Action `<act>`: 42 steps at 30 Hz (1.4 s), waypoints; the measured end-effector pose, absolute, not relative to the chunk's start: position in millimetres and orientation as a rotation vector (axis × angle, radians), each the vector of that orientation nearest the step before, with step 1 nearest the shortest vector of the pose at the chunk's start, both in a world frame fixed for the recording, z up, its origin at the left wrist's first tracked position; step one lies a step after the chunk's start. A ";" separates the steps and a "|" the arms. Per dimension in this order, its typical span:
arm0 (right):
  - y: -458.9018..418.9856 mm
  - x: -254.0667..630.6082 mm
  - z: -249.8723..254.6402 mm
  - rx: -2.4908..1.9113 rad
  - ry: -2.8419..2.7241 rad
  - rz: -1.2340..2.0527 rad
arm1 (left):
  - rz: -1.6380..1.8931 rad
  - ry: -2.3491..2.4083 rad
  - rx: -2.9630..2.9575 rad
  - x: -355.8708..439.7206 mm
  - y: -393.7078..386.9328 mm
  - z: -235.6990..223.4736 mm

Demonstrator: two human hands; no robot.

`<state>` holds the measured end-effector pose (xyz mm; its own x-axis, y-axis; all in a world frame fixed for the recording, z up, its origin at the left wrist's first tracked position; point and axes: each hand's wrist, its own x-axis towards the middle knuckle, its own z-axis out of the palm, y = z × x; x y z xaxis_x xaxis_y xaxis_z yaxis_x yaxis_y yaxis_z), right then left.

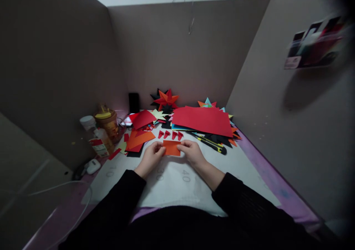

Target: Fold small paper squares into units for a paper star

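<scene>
Between my hands I see a small orange paper rectangle [172,148], held up just above the white mat. My left hand [152,155] pinches its left edge between thumb and fingers. On the opposite edge, my right hand [192,152] grips it the same way. Just beyond the paper, several small folded red paper pieces [166,134] lie in a row. Left of them is a stack of orange, red and black paper sheets [142,139]. A yellow and black utility knife [212,145] lies to the right, near my right hand.
Large red sheets [203,120] lie at the back over other coloured paper. Folded paper stars [165,99] stand against the rear panel. A bottle [97,135], a brown cup [107,122] and a white earphone case [93,166] line the left side. A white cable [89,191] hangs front left.
</scene>
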<state>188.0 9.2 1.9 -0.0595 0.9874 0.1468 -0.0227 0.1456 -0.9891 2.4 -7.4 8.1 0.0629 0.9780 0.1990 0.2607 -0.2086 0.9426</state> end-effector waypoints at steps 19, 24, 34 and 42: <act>21.1 199.8 0.9 -1.119 -1.326 0.982 | 1.120 1.553 1.903 -4.9 -7.2 14.5; 4.6 193.8 7.9 -0.975 -1.956 0.304 | 1.399 1.382 2.239 -4.5 -12.1 11.9; 21.9 221.9 21.9 -1.513 -2.119 -0.066 | 1.396 1.409 1.658 0.7 -10.3 11.3; 57.4 283.1 16.5 -2.230 -2.053 0.038 | 1.399 1.126 1.080 -8.5 3.6 14.5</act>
<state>283.1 57.4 16.5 0.0853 0.9948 0.0558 0.9920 -0.0796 -0.0978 -8.5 3.6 14.5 -0.1023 0.9934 0.0517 -0.1619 -0.0679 0.9845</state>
